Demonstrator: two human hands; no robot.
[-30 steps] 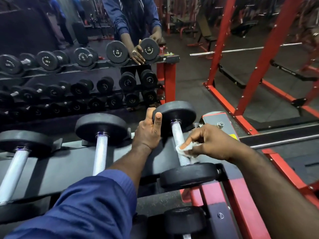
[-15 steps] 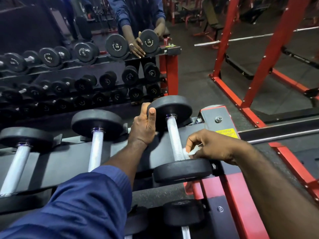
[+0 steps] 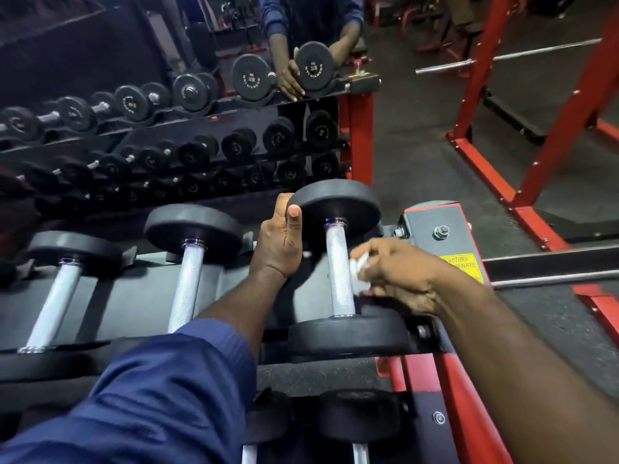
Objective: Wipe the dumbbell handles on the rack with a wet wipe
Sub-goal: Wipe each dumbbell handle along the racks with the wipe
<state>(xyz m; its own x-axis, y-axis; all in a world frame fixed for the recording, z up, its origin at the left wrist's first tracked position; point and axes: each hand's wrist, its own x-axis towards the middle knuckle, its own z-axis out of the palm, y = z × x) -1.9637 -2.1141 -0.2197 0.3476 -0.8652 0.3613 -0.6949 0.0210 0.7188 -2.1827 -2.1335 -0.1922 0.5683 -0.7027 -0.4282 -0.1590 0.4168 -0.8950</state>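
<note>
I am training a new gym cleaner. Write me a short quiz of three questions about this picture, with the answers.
1. True or false: the left hand grips the far head of the rightmost dumbbell.
2. Which hand holds the wipe? A. left hand B. right hand C. neither
3. How many handles show on the top tier of the near rack?
Key: 1 true; 2 B; 3 three.
</note>
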